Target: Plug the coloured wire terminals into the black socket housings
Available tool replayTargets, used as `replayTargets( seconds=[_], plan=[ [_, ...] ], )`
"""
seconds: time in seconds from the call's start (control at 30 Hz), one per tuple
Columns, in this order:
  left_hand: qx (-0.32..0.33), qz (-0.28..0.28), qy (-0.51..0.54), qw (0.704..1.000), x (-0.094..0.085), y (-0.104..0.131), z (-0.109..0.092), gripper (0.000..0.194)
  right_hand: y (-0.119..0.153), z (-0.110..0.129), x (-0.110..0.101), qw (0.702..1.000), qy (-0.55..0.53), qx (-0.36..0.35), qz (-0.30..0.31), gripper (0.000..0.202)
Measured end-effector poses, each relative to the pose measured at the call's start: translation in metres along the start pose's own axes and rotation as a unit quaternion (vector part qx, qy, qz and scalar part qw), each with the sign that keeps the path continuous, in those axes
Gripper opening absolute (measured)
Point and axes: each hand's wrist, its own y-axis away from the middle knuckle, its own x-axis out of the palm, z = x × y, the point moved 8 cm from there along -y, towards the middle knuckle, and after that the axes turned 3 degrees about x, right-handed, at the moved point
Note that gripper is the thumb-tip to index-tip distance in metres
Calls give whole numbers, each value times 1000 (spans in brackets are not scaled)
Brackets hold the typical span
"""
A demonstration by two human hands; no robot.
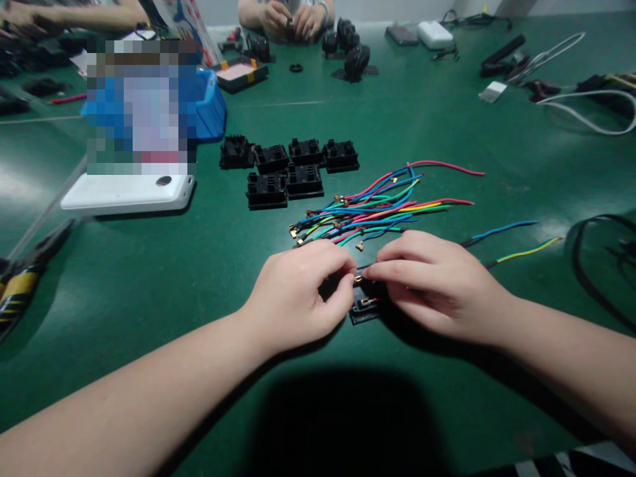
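Note:
Close in front of me, a black plastic socket housing [365, 311] lies on the green table between my hands, partly hidden by them. My left hand [303, 291] is closed at its left side, thumb and index finger bent against the housing. Fingertips of my right hand [437, 281] pinch at a brass wire terminal [358, 279] at the housing's upper part; the wire behind it is mostly covered. Lower in the housing sits a second brass terminal [366, 302] with a red wire. Beyond my hands lies a bundle of coloured wires [368, 209] with brass terminals.
Several black housings [305, 180] stand in rows behind the wires. At left are a white power bank [129, 195], a blue bin [211, 106] and pliers [24, 285]. Across the table, another person's hands [293, 21] work near black parts [356, 63]. A black cable [576, 252] curls at right.

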Motion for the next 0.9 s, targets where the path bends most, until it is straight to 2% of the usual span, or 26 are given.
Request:
replayTargets(
  seconds=[0.9],
  plan=[
    [-22,15,16,1000,1,-3,3,10,-1,3,-3,1000,6,5,-11,22]
  ],
)
